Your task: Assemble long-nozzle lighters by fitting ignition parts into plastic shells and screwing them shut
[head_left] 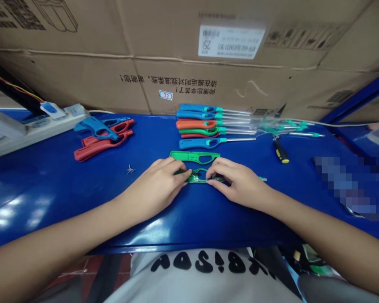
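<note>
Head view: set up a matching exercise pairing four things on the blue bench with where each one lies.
Things:
1. Open green lighter body
2. Red lighter shells
3. Black-and-yellow screwdriver
4. Power strip

Places:
A. Along the bench's left edge
B. Just right of the lighter row
C. Between the left hand and right hand
D. Beside the blue shells

Pairs: 1-C, 2-D, 3-B, 4-A
</note>
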Motion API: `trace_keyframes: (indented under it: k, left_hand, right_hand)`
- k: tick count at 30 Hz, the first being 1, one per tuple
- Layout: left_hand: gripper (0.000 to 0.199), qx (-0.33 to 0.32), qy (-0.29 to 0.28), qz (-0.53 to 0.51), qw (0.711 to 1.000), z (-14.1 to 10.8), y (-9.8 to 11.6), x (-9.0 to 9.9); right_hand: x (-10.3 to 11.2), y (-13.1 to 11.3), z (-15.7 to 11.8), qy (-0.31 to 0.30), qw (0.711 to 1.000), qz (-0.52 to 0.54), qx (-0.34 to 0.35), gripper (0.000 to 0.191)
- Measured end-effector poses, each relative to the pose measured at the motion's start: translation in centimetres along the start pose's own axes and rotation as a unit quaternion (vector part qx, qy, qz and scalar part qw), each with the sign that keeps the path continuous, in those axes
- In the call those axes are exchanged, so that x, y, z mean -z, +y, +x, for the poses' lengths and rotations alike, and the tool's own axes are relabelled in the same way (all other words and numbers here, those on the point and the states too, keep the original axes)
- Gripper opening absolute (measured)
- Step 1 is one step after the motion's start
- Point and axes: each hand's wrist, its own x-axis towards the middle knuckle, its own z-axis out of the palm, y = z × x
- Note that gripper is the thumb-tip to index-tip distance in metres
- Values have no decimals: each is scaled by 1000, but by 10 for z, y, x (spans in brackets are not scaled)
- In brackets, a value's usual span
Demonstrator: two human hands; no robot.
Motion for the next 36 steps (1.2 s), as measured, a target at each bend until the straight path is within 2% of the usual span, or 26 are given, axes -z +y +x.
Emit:
trace_keyframes:
  k: [5,11,18,29,33,36]
  left_hand:
    - [33,17,27,-106,994,3,-8,-10]
    - [35,16,51,-155,986,4,-9,-14]
    - [35,-22,22,-102,994,3,-6,-15]
    - [38,-21,2,-29,999,1,2,-14]
    - [36,-22,17,-42,999,-1,0,-16]
    - [34,-26,50,-95,994,-1,-2,-19]
  right_hand:
    - [4,1,-1,8,1000,3,0,3]
    - [6,1,0,0,1000,16,-25,10]
    - [11,3,-3,-21,1000,2,4,2]
    - [19,0,-5,-79,996,-27,24,30]
    - [23,-1,-5,-90,996,-5,28,39]
    - [22,1,-3,-80,996,14,38,34]
